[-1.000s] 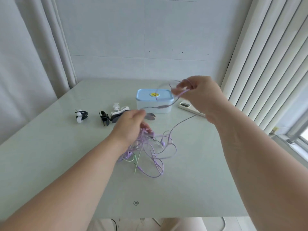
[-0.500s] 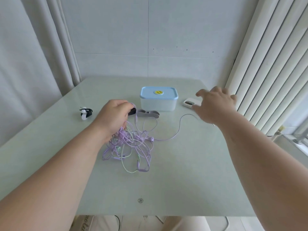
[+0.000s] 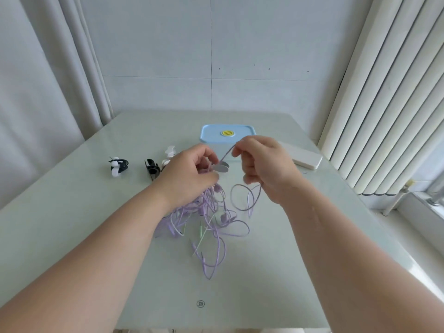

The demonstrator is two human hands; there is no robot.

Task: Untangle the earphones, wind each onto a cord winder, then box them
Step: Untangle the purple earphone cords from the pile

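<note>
Tangle of purple earphones (image 3: 209,219) heaped mid-table, partly beneath the left wrist, a few pale green strands (image 3: 200,233) mixed in. 1 purple cord (image 3: 227,153) rising out of the heap, stretched from the gray winder (image 3: 223,167) up to the right hand (image 3: 264,164); slack loop of it hanging below that hand, touching the table or not, cannot tell. Left hand (image 3: 187,175) over the heap's far edge, fingers curled, thumb and fingertips pinching the gray winder. Right hand just beside it, raised, thumb and forefinger pinching the purple cord, other fingers curled in. Box (image 3: 227,133) with light blue lid and yellow sticker right behind both hands, lid on. 3 more in a row left of the hands: black-and-white winder (image 3: 118,165), black winder (image 3: 151,166), white winder (image 3: 169,153) partly hidden by the left hand. Flat white case (image 3: 306,160) near the box, on its right. Pale glass table (image 3: 72,224); curtain (image 3: 48,80) at left, vertical blinds (image 3: 384,104) at right.
</note>
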